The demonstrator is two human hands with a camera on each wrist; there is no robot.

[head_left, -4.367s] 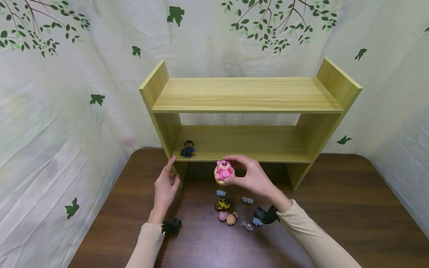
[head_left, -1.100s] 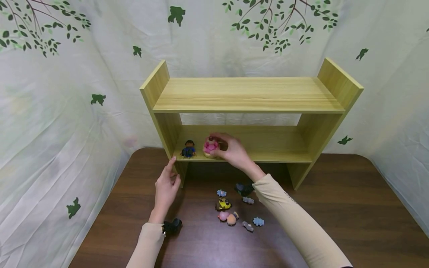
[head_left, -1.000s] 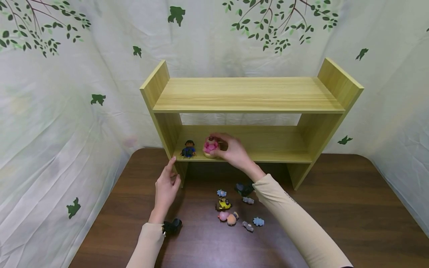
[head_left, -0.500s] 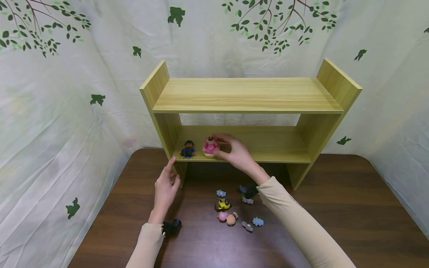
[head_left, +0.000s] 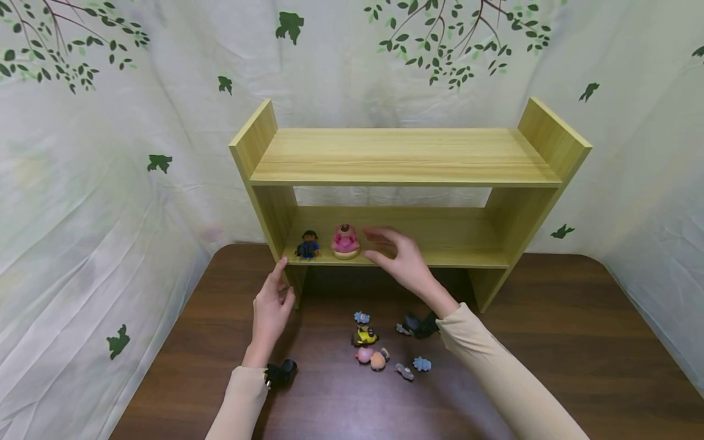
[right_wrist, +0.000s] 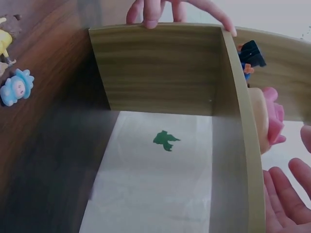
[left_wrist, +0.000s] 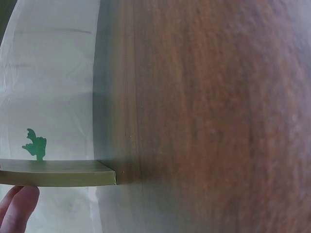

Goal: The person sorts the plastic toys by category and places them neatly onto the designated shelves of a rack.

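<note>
On the middle board of a wooden shelf (head_left: 412,160), a pink bear figurine (head_left: 345,240) sits upright on its cream base. My right hand (head_left: 404,260) is just to its right, thumb and fingers spread, with a gap to the bear. Left of the bear stands a small toy figure (head_left: 309,245) in blue with dark hair. My left hand (head_left: 271,305) holds the front edge of the shelf's left side panel, its index fingertip at the board's corner. In the right wrist view, the left fingers (right_wrist: 151,12) lie over that panel's edge.
Small toys lie on the brown table (head_left: 187,379) before the shelf: a yellow and black figure (head_left: 365,335), pink and orange round ones (head_left: 377,360), blue ones (head_left: 421,364) and a grey one (head_left: 404,371). A white leaf-print curtain (head_left: 330,73) hangs behind.
My right hand carried the bear onto the middle board beside the blue figure, let go of it, and drew back to the right. My left hand stayed on the side panel.
</note>
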